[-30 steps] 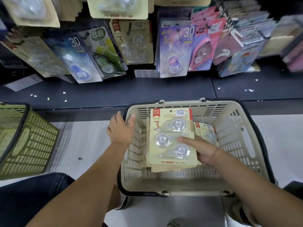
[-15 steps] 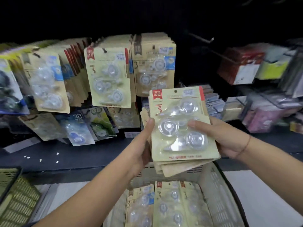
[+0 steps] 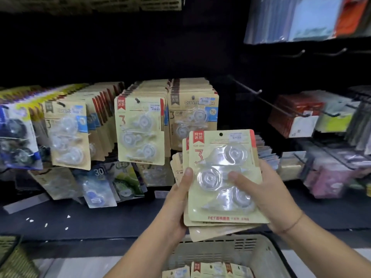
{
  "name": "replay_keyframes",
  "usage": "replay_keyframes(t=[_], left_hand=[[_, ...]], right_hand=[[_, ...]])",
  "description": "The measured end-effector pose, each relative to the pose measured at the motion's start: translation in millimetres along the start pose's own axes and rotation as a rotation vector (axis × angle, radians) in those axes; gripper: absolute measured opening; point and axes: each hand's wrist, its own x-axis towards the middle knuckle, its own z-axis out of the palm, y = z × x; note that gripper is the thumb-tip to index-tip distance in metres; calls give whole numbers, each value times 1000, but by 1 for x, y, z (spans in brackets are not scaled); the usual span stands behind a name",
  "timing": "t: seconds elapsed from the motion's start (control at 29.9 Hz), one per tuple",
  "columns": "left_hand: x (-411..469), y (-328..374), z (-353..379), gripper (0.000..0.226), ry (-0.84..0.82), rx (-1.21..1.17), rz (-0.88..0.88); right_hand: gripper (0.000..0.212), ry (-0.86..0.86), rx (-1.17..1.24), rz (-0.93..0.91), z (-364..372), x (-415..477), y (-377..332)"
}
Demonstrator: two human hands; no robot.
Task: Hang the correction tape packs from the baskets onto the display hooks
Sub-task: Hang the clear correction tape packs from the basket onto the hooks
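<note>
Both my hands hold a fanned stack of cream correction tape packs (image 3: 222, 149), each with three clear dispensers and a red label. My left hand (image 3: 179, 199) grips the stack's left edge with the thumb on the front. My right hand (image 3: 265, 193) holds the right edge, thumb across the blister. The stack is raised above the beige basket (image 3: 226, 247), where more packs (image 3: 210, 270) lie. Matching packs (image 3: 140, 129) hang full on a hook straight ahead. A bare display hook (image 3: 259, 93) juts out to the upper right of the stack.
Rows of other correction tape packs (image 3: 68, 133) fill hooks to the left, with blue and green ones (image 3: 98, 185) lower down. Red and yellow stationery (image 3: 295, 115) hangs right. A green basket (image 3: 14, 259) sits at the bottom left. A dark shelf ledge (image 3: 100, 221) runs below the hooks.
The stack was lifted out of the beige basket by both hands and raised in front of the hooks. My view has tilted up from the basket to the display.
</note>
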Motion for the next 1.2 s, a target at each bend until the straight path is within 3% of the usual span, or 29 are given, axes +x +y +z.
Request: replay_keyframes(t=[0.1, 0.23, 0.4, 0.53, 0.7, 0.87, 1.0, 1.2], left_hand=[[-2, 3, -4, 117, 98, 48, -15], [-5, 12, -8, 85, 133, 115, 78], [-14, 23, -8, 69, 149, 62, 200], [-21, 46, -14, 64, 200, 40, 351], [-34, 82, -27, 68, 270, -6, 506], [-42, 105, -41, 65, 316, -114, 544], [-45, 115, -45, 61, 337, -149, 555], [-44, 115, -45, 56, 342, -141, 584]], right_hand=[[50, -62, 81, 59, -7, 6, -5], [45, -177, 429, 183, -19, 19, -16], [37, -226, 516, 237, -29, 29, -25], [42, -130, 465, 165, -40, 37, -36], [46, -132, 425, 117, -43, 51, -44], [44, -135, 331, 43, -17, 71, -43], [44, -121, 121, -60, 19, 89, -37], [16, -74, -54, -96, 48, 116, -29]])
